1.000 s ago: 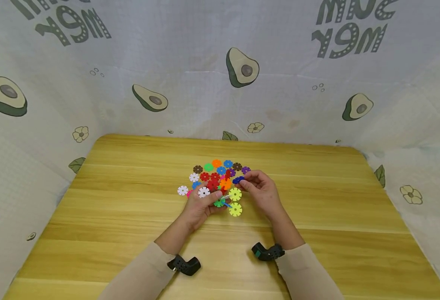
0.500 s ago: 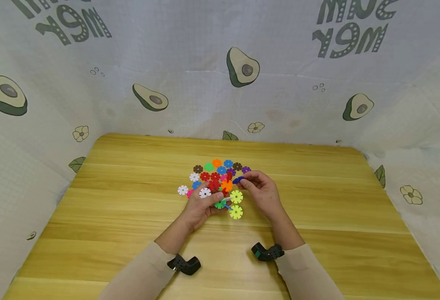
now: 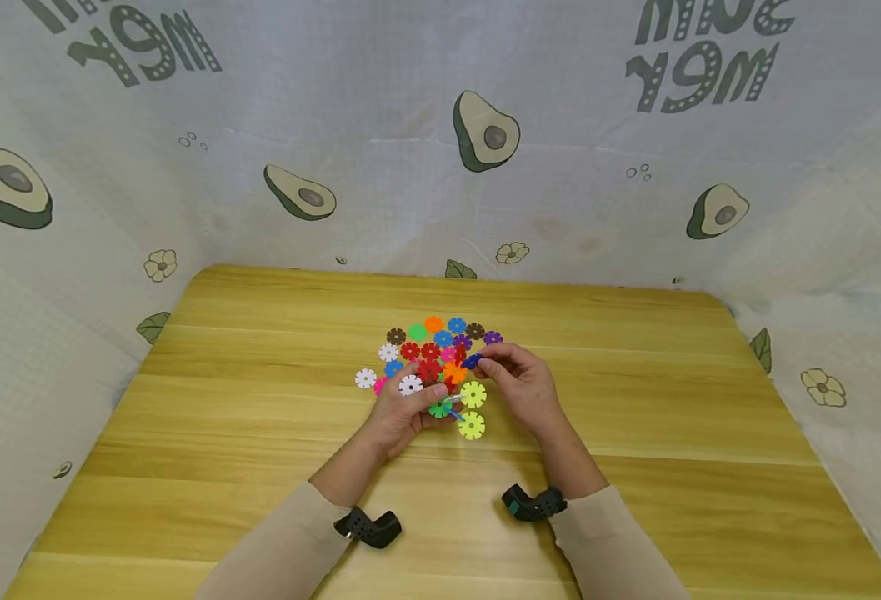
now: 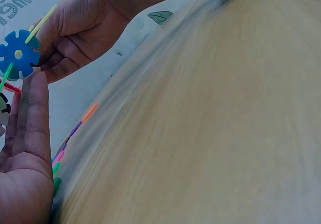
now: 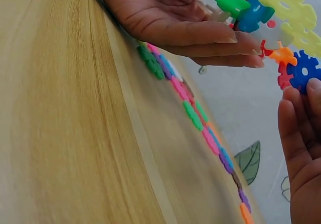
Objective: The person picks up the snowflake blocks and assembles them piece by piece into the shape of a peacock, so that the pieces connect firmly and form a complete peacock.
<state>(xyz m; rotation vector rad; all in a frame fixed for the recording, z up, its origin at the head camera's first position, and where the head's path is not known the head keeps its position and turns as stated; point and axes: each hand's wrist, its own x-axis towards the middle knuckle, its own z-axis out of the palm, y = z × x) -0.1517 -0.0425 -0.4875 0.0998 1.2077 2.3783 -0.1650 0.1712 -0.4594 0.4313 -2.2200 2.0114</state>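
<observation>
the right grip [image 3: 517, 382] pinches a dark blue disc [image 3: 472, 362]; the left grip [image 3: 401, 412] holds a cluster of linked discs [image 3: 429, 372], the dark blue one at its two o'clock. tilted in the head view, that disc shows its notched face in the right wrist view, an orange disc [image 5: 284, 56] close at its ten o'clock; whether they join cannot be told. only the left wrist view shows a blue disc [image 4: 26, 57] face-on. in the head view, loose discs [image 3: 443, 339] lie on the tabletop [image 3: 635, 417], toward twelve o'clock.
</observation>
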